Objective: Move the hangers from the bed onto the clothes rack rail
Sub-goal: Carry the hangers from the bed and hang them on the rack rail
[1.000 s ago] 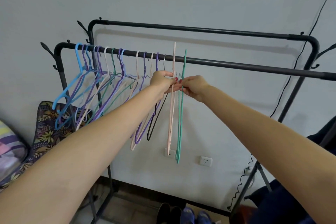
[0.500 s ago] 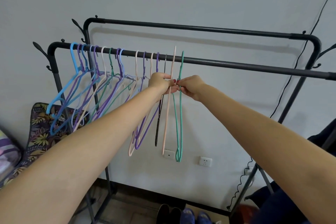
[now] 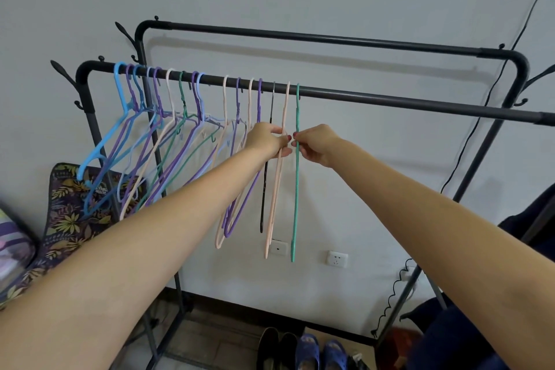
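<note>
The right hand (image 3: 315, 144) pinches the green hanger (image 3: 296, 189), the left hand (image 3: 267, 141) the pink hanger (image 3: 277, 174); both hook over the front rail (image 3: 390, 99). The person should check each hook sits fully before releasing.

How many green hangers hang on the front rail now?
2. One green hanger hangs in the crowded left group; the other green hanger is last on the right, pinched by the right hand. More may be hidden.

Hangers (image 3: 296, 177) on the rail: roughly sixteen, the left bunch overlaps
Rails (image 3: 390, 98): two
Hands (image 3: 267, 141): two
Wall sockets (image 3: 337, 258): two
Shoes (image 3: 307, 350): four
</note>
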